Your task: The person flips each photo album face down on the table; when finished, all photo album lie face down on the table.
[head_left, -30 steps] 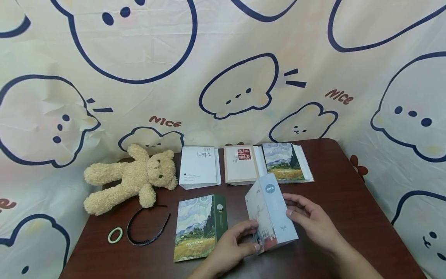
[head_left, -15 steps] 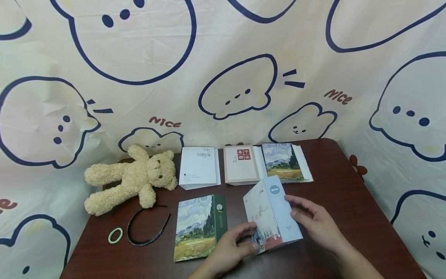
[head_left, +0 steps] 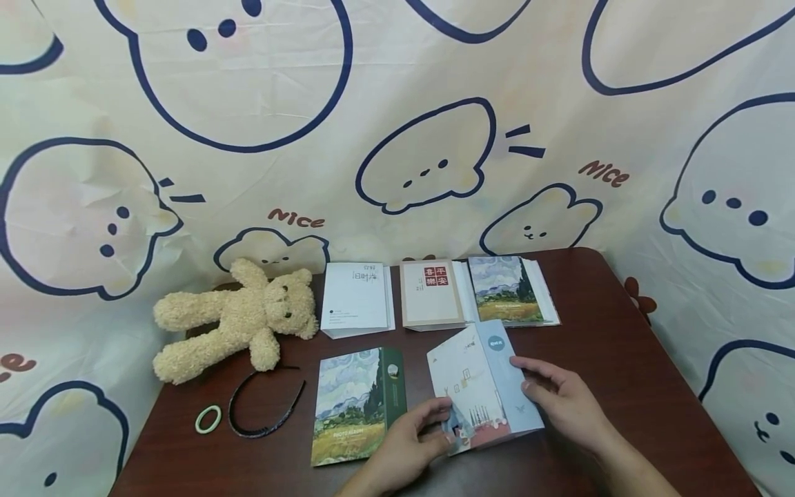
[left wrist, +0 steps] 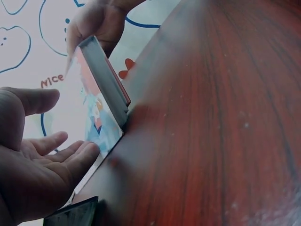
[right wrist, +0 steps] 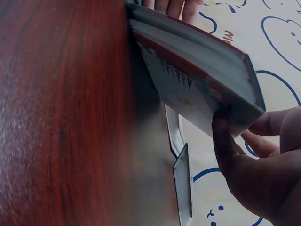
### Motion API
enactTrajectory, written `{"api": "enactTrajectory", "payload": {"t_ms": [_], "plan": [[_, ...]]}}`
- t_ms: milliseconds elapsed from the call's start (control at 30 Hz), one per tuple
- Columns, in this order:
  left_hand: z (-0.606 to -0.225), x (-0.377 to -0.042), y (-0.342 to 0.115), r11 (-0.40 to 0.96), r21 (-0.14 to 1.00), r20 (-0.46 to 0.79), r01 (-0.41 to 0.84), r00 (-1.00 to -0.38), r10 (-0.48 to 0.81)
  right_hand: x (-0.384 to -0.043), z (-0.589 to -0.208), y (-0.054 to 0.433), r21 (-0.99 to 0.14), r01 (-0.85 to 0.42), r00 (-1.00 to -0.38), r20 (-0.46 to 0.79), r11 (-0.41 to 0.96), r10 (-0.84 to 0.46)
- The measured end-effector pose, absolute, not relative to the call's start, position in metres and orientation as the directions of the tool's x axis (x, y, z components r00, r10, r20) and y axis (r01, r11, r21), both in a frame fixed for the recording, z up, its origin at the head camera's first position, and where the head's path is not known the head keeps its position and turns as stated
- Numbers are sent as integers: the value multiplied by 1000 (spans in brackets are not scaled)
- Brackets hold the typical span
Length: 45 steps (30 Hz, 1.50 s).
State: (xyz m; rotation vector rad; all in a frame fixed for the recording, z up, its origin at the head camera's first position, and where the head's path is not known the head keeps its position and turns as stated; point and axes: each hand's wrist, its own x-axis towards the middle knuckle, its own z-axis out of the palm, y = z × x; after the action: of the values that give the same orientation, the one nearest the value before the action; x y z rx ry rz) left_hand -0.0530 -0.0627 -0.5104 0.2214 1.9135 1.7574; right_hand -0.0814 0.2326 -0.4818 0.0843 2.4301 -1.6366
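A photo album (head_left: 470,393) with an illustrated cover and pale blue spine leans half tilted above the table, spine raised to the right. My right hand (head_left: 571,407) pinches it at the spine; in the right wrist view, the thumb and fingers of that hand (right wrist: 263,174) lie on opposite faces of the album (right wrist: 197,63). My left hand (head_left: 413,442) touches the cover at the lower left. Its fingers are relaxed, with the thumb apart from the cover (left wrist: 99,115) in the left wrist view. Beside my left hand lies a green-spined photo album (head_left: 350,407) with a landscape cover.
Along the back stand a white album (head_left: 354,297), a beige album with red characters (head_left: 431,297) and another landscape album (head_left: 506,290). A plush bear (head_left: 239,324), a headband (head_left: 261,433) and a pale green ring (head_left: 208,419) lie at left on the brown table (head_left: 633,366).
The album has tipped to the left, so more of its illustrated cover shows. Its spine has shifted slightly right and toward me, with my right hand following. My left hand has barely moved left.
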Motion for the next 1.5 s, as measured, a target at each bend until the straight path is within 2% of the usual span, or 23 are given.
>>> {"api": "enactTrajectory", "payload": {"t_ms": [200, 467, 1100, 1500], "plan": [[-505, -52, -65, 175, 954, -296, -241, -833, 467, -82, -486, 230, -838, 161, -977, -210, 522, -36], [-503, -51, -65, 214, 962, -256, -173, -845, 470, -83, -493, 226, -758, 133, -974, -221, 638, -59], [-495, -59, -76, 321, 941, -243, -107, -872, 424, -87, -504, 215, -656, 46, -969, -211, 753, -125], [-497, -61, -83, 323, 942, -230, -95, -882, 412, -87, -506, 205, -622, -9, -965, -200, 783, -171]]}}
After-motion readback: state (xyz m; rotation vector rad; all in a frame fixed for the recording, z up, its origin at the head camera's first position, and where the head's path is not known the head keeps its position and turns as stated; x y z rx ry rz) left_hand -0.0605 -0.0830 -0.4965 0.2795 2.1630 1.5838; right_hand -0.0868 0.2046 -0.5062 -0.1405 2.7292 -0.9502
